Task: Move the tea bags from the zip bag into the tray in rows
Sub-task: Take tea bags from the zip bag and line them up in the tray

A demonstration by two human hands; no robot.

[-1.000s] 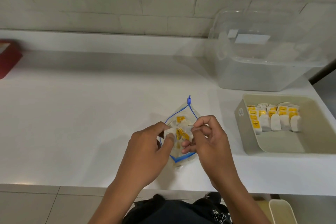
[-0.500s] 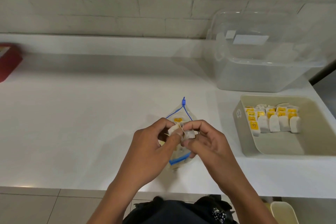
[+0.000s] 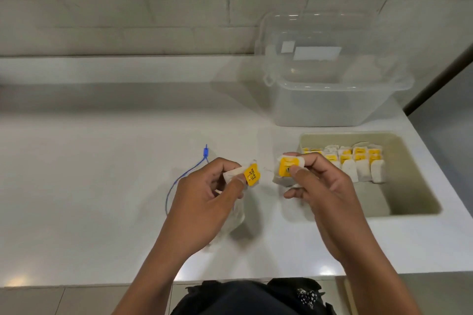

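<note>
While rows fill the tray's [image 3: 409,202] far end, my left hand [image 3: 212,194] and right hand [image 3: 317,184] each pinch a tea bag [image 3: 252,174], one more [image 3: 286,169] beside it, both untrayed.

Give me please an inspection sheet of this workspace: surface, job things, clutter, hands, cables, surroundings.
Surface: white counter, glossy.
Job's things: zip bag under the left hand; tray at right, tea bag row along its far side.
Clutter: clear lidded box behind the tray.
Hands: left hand pinches one tea bag; right hand pinches another tea bag.
Cables: nothing seen.
Surroundings: white brick wall.
</note>
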